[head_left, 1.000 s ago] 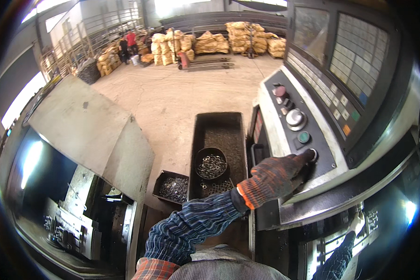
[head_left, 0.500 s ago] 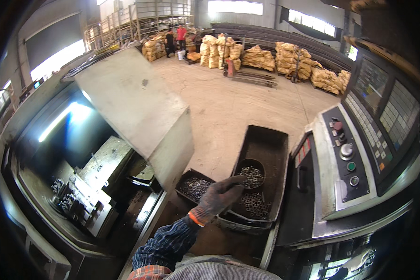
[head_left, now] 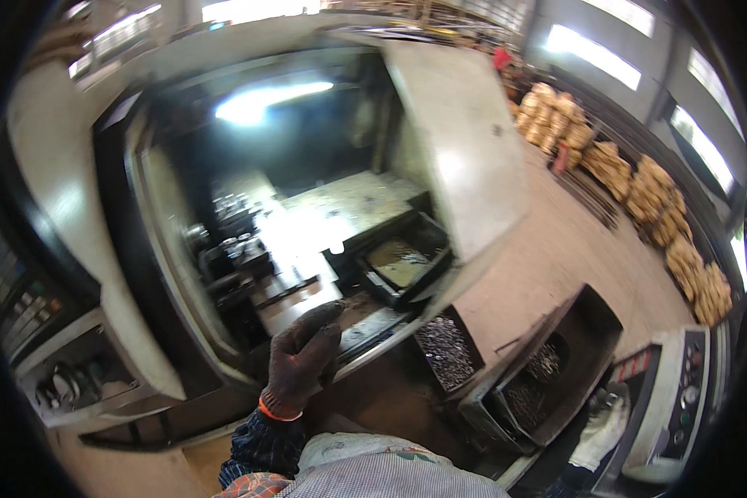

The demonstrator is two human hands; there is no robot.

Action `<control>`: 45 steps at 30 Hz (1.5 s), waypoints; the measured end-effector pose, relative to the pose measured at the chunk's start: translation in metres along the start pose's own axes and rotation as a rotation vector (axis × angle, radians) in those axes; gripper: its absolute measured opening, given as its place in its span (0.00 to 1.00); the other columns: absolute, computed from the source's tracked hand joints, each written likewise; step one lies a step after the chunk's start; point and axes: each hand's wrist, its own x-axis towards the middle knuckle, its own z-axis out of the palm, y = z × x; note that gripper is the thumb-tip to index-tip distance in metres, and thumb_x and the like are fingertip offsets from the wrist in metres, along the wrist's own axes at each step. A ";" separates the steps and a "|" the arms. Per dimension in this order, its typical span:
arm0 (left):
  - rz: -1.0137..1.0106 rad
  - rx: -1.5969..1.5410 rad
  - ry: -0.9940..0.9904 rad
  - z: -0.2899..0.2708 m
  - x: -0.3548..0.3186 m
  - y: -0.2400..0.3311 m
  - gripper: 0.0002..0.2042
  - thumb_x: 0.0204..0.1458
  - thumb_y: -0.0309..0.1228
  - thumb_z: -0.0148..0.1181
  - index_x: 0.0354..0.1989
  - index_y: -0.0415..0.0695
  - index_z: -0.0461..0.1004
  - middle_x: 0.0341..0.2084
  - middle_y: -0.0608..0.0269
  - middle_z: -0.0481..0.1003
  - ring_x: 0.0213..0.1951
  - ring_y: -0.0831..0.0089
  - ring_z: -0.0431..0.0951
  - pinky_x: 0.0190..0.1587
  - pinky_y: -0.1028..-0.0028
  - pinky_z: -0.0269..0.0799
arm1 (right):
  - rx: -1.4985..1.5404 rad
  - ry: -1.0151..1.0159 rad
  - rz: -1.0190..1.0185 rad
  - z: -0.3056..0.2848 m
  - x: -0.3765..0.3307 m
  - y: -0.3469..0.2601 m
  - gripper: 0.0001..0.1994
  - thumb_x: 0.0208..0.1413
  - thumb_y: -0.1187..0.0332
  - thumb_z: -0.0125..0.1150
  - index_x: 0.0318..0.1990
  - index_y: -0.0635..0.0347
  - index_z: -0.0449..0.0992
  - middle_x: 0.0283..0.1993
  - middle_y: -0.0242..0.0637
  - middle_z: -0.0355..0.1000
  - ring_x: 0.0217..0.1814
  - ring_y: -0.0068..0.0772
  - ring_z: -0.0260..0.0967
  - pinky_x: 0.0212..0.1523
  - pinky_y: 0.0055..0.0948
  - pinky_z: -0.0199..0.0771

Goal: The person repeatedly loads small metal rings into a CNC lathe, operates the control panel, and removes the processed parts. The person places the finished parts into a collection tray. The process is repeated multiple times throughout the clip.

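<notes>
- The machine enclosure (head_left: pixel 141 249) fills most of the view: a big pale metal housing with a dark, lit work chamber, its sliding door (head_left: pixel 465 141) pushed to the right.
- The concrete floor (head_left: pixel 573 257) stretches away on the right, with a row of stuffed yellow sacks (head_left: pixel 639 191) along the far side.
- A long dark tray (head_left: pixel 573 365) stands in front of the machine at lower right, with a round bowl of small metal parts (head_left: pixel 544 363) in it.
- A smaller black bin of small metal parts (head_left: pixel 446 353) sits just left of that tray, below the door's lower edge.
- Inside the chamber, a black tray (head_left: pixel 407 261) holds yellowish liquid.
- A control panel (head_left: pixel 681 407) with round knobs is at the lower right edge; another panel with buttons (head_left: pixel 25 307) is at the far left.
- The left hand (head_left: pixel 300 358), in a dark work glove with an orange cuff, is raised at the chamber's front sill, its grip loosely curled with fingers together, holding nothing visible.
- The right hand (head_left: pixel 602 432), in a pale glove, hangs low beside the right control panel; whether its grip is apart or together cannot be told.
</notes>
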 end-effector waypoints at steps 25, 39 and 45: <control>0.573 0.619 1.392 -0.156 -0.149 0.092 0.21 0.60 0.30 0.47 0.60 0.30 0.65 0.10 0.72 0.61 0.10 0.86 0.56 0.13 0.83 0.48 | -0.231 -1.903 -0.758 0.591 -0.254 0.159 0.16 0.60 0.60 0.59 0.53 0.55 0.75 0.38 0.39 0.77 0.47 0.37 0.72 0.59 0.44 0.64; 0.495 1.526 1.589 -0.188 -0.158 0.072 0.22 0.62 0.28 0.44 0.61 0.26 0.62 0.17 0.68 0.63 0.15 0.84 0.56 0.16 0.81 0.52 | 0.033 -1.952 -0.439 0.778 -0.334 0.204 0.15 0.61 0.66 0.58 0.54 0.60 0.73 0.44 0.44 0.78 0.45 0.38 0.76 0.49 0.34 0.74; 0.381 1.224 1.702 -0.189 -0.153 0.070 0.21 0.61 0.25 0.44 0.60 0.25 0.63 0.34 0.53 0.74 0.23 0.79 0.68 0.24 0.81 0.65 | -0.128 -2.224 -0.320 0.727 -0.343 0.207 0.17 0.61 0.62 0.60 0.54 0.58 0.74 0.48 0.43 0.77 0.49 0.35 0.74 0.53 0.31 0.71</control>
